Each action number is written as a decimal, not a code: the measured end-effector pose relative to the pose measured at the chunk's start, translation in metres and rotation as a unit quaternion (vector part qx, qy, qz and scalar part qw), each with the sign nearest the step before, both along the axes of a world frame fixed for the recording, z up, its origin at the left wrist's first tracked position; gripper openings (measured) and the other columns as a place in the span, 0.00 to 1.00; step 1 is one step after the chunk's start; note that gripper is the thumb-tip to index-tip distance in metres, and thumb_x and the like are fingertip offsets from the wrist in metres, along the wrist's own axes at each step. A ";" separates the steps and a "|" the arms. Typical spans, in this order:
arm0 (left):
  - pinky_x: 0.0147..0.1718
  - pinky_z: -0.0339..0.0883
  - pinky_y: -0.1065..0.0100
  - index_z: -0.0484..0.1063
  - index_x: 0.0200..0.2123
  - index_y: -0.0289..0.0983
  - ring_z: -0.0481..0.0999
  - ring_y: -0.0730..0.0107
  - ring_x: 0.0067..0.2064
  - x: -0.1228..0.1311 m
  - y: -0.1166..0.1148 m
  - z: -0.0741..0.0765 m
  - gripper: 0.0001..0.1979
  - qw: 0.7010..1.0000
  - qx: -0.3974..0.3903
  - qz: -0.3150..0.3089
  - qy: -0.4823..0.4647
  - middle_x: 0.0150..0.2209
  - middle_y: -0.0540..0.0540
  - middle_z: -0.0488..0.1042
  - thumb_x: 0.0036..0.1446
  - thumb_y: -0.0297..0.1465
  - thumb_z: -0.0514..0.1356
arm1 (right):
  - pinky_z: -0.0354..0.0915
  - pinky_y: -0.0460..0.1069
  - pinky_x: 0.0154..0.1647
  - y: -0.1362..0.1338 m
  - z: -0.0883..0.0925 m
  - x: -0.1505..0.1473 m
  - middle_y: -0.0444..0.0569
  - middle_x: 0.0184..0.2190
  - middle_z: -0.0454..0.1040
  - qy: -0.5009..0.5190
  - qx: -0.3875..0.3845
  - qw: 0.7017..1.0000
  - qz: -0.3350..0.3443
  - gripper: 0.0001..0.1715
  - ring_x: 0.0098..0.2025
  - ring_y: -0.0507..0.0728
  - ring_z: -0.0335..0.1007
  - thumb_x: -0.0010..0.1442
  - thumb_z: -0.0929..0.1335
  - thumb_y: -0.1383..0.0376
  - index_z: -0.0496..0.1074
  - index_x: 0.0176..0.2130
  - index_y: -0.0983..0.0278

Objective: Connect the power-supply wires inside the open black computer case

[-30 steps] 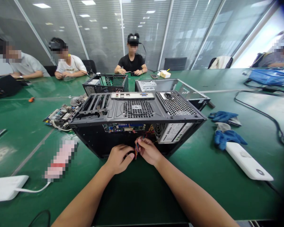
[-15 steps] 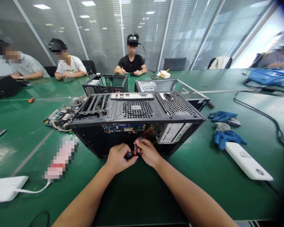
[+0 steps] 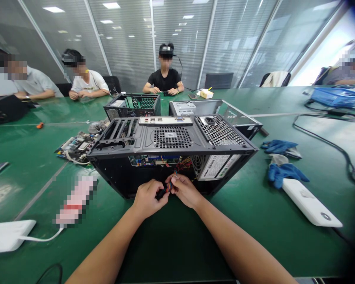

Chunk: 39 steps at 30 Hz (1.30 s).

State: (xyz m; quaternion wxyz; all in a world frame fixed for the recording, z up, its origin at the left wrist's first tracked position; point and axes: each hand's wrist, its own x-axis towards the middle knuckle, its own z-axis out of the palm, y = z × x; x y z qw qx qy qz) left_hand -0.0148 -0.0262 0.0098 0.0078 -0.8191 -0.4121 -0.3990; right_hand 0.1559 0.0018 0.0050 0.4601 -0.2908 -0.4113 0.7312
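Observation:
A black computer case [image 3: 142, 146] lies before me with its vented back panel facing up and its near side uncovered. Through that side show part of a motherboard [image 3: 156, 160] and a power supply [image 3: 215, 167] with a white label. In front of the opening, my right hand [image 3: 185, 190] pinches a bundle of multicoloured cables [image 3: 169, 186]. My left hand [image 3: 148, 198] is closed around the dark end of the same bundle, just left of the right hand. Its fingers partly cover that end, so I cannot make out whether it is a connector.
Two more open cases [image 3: 132, 103] stand behind mine. A loose circuit board [image 3: 77, 146] lies at left. Blue work gloves [image 3: 286, 172], a white power bank [image 3: 310, 203] and a black cable [image 3: 328, 142] are at right. Several people sit around the green table [image 3: 47, 189].
My fingers have shifted slightly on the cable bundle, and the left thumb has drawn in closer to the other fingers. The case and the things around it stay put.

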 end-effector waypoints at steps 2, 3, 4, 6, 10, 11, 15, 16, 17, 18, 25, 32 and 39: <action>0.25 0.60 0.72 0.64 0.32 0.38 0.67 0.75 0.25 0.000 0.000 0.001 0.06 1.000 -0.012 -0.008 -0.004 0.26 0.51 0.68 0.54 0.32 0.60 | 0.53 0.44 0.24 0.000 0.000 0.001 0.41 0.21 0.69 -0.007 0.009 1.000 0.004 0.19 0.21 0.46 0.59 0.49 0.75 0.52 0.74 0.30 0.65; 0.25 0.60 0.72 0.64 0.32 0.38 0.67 0.74 0.25 0.000 -0.001 0.002 0.06 1.000 -0.025 -0.014 -0.004 0.26 0.51 0.68 0.54 0.32 0.60 | 0.52 0.44 0.24 0.000 -0.001 0.001 0.41 0.21 0.69 -0.014 0.011 1.000 0.006 0.18 0.21 0.46 0.58 0.49 0.75 0.53 0.73 0.30 0.65; 0.26 0.61 0.71 0.64 0.33 0.38 0.67 0.73 0.26 0.000 -0.001 0.003 0.07 0.999 -0.041 -0.021 -0.005 0.27 0.50 0.68 0.54 0.33 0.60 | 0.52 0.44 0.23 0.000 -0.002 0.001 0.41 0.22 0.69 -0.020 0.012 1.000 0.008 0.18 0.20 0.46 0.58 0.49 0.75 0.54 0.73 0.30 0.65; 0.27 0.61 0.70 0.65 0.33 0.38 0.67 0.72 0.27 0.000 -0.002 0.005 0.09 0.996 -0.083 -0.042 -0.019 0.28 0.50 0.68 0.55 0.36 0.60 | 0.52 0.44 0.23 0.001 -0.004 0.002 0.42 0.23 0.70 -0.027 0.016 0.999 0.017 0.17 0.20 0.46 0.58 0.50 0.75 0.54 0.72 0.30 0.65; 0.29 0.59 0.70 0.65 0.28 0.36 0.65 0.73 0.28 0.000 -0.001 0.010 0.15 0.973 -0.185 -0.062 -0.123 0.26 0.49 0.66 0.63 0.38 0.50 | 0.54 0.43 0.23 0.002 -0.007 0.004 0.42 0.24 0.71 -0.009 0.018 0.999 0.049 0.17 0.21 0.46 0.61 0.51 0.75 0.55 0.72 0.31 0.65; 0.28 0.58 0.70 0.64 0.26 0.36 0.64 0.74 0.27 0.000 0.000 0.011 0.17 0.963 -0.219 -0.056 -0.149 0.24 0.50 0.65 0.65 0.38 0.48 | 0.55 0.43 0.23 0.002 -0.008 0.005 0.42 0.24 0.71 -0.004 0.019 0.998 0.060 0.17 0.21 0.46 0.61 0.51 0.75 0.55 0.71 0.31 0.66; 0.24 0.55 0.73 0.63 0.23 0.35 0.61 0.77 0.24 0.000 0.005 0.010 0.18 0.910 -0.353 -0.037 -0.216 0.20 0.54 0.60 0.60 0.41 0.54 | 0.57 0.43 0.23 0.001 -0.008 0.006 0.44 0.26 0.73 0.003 0.034 0.995 0.089 0.17 0.21 0.45 0.63 0.53 0.74 0.55 0.71 0.31 0.66; 0.24 0.56 0.73 0.63 0.23 0.35 0.61 0.77 0.23 0.000 0.006 0.011 0.17 0.892 -0.385 -0.047 -0.231 0.20 0.54 0.60 0.58 0.41 0.56 | 0.57 0.43 0.23 0.001 -0.008 0.007 0.44 0.26 0.73 0.003 0.040 0.995 0.093 0.17 0.21 0.45 0.63 0.53 0.74 0.55 0.72 0.31 0.66; 0.23 0.58 0.74 0.63 0.24 0.35 0.64 0.76 0.24 0.001 0.006 0.011 0.17 0.871 -0.421 -0.064 -0.246 0.21 0.54 0.61 0.57 0.42 0.58 | 0.57 0.43 0.23 0.001 -0.007 0.007 0.44 0.26 0.73 0.004 0.045 0.994 0.095 0.17 0.21 0.45 0.63 0.54 0.74 0.55 0.72 0.32 0.66; 0.23 0.60 0.74 0.64 0.26 0.35 0.66 0.76 0.23 0.001 0.005 0.012 0.17 0.842 -0.464 -0.080 -0.264 0.22 0.53 0.63 0.55 0.43 0.58 | 0.57 0.43 0.23 0.001 -0.007 0.008 0.44 0.26 0.73 0.005 0.049 0.994 0.097 0.16 0.22 0.45 0.63 0.54 0.74 0.55 0.72 0.32 0.66; 0.20 0.69 0.68 0.69 0.33 0.32 0.76 0.65 0.24 0.001 -0.002 0.016 0.24 0.608 -0.705 -0.189 -0.312 0.27 0.45 0.72 0.56 0.50 0.54 | 0.57 0.43 0.24 0.000 -0.002 0.010 0.42 0.25 0.70 0.022 0.064 0.992 0.111 0.17 0.22 0.45 0.62 0.53 0.74 0.55 0.72 0.31 0.66; 0.16 0.47 0.77 0.68 0.31 0.31 0.62 0.80 0.19 -0.001 -0.002 0.015 0.19 0.565 -0.720 -0.177 -0.362 0.24 0.48 0.68 0.52 0.45 0.61 | 0.57 0.43 0.26 -0.002 0.000 0.007 0.43 0.25 0.70 0.020 0.056 0.994 0.095 0.17 0.23 0.46 0.61 0.53 0.74 0.55 0.72 0.30 0.66; 0.22 0.48 0.74 0.67 0.29 0.33 0.57 0.79 0.23 0.001 0.000 0.018 0.15 0.755 -0.597 -0.152 -0.225 0.23 0.53 0.61 0.54 0.42 0.58 | 0.56 0.44 0.26 -0.003 -0.003 0.003 0.44 0.26 0.72 0.010 0.056 0.997 0.061 0.17 0.24 0.47 0.61 0.52 0.74 0.54 0.73 0.29 0.65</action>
